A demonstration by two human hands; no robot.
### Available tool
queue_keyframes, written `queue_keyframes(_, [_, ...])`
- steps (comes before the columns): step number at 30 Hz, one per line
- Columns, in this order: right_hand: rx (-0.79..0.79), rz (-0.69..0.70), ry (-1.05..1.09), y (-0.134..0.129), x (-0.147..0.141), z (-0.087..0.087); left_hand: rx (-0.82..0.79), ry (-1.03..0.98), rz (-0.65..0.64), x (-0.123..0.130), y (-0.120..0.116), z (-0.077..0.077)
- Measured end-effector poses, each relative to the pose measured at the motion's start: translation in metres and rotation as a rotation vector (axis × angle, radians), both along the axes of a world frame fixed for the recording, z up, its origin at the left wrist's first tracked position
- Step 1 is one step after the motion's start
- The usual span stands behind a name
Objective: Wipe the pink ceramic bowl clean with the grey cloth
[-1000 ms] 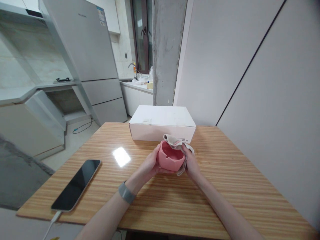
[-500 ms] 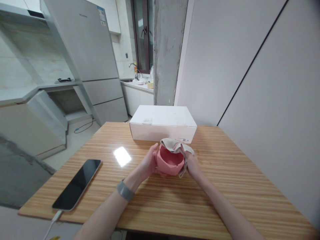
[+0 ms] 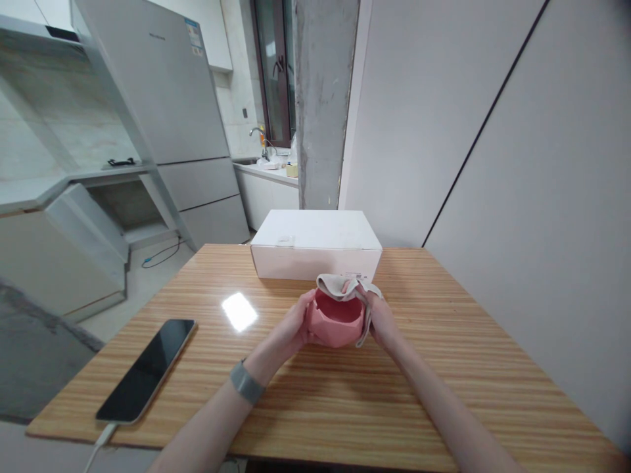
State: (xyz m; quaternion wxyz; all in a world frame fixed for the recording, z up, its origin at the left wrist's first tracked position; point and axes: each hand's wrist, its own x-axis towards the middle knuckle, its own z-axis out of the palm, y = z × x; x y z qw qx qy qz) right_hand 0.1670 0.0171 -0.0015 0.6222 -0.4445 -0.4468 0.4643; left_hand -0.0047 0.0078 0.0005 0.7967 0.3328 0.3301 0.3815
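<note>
A pink faceted bowl [image 3: 336, 330], perhaps an ashtray with small notches in its rim, is held just above the table, its opening tilted toward me. My left hand [image 3: 299, 320] grips its left side, the thumb near the rim and the other fingers partly hidden beneath. In my right hand [image 3: 380, 320] is a light grey cloth [image 3: 335, 284], bunched against the bowl's far rim and right side. One fold hangs down along the right wall. Some right fingertips show through the cloth at the far rim.
Behind the bowl a white box [image 3: 315, 261] lies on the wooden table [image 3: 473, 368]. A dark-screened phone [image 3: 148, 371] with a white charging cable [image 3: 101, 443] rests at the left. A white wall [image 3: 542, 217] borders the right side, and a fridge [image 3: 162, 98] stands beyond.
The bowl has turned slightly in my hands, and its rim notches appear at a different place. My right hand with the cloth has shifted a little along the rim. The camera view has moved slightly.
</note>
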Motion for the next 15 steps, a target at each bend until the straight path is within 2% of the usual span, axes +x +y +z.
queue_keyframes(3, [0.054,-0.11,0.021,-0.004,-0.01,-0.007,0.035,-0.11,0.082,0.004,-0.003,0.001])
queue_keyframes(7, [0.093,-0.152,0.016,-0.009,-0.016,-0.007,0.034,-0.127,0.085,0.0,-0.003,0.004])
queue_keyframes(11, [0.045,-0.067,0.019,-0.003,-0.004,0.0,-0.069,-0.043,-0.027,-0.014,0.003,0.009])
queue_keyframes(15, [-0.015,0.126,0.022,0.0,0.008,0.01,-0.089,0.018,-0.19,-0.02,0.005,0.008])
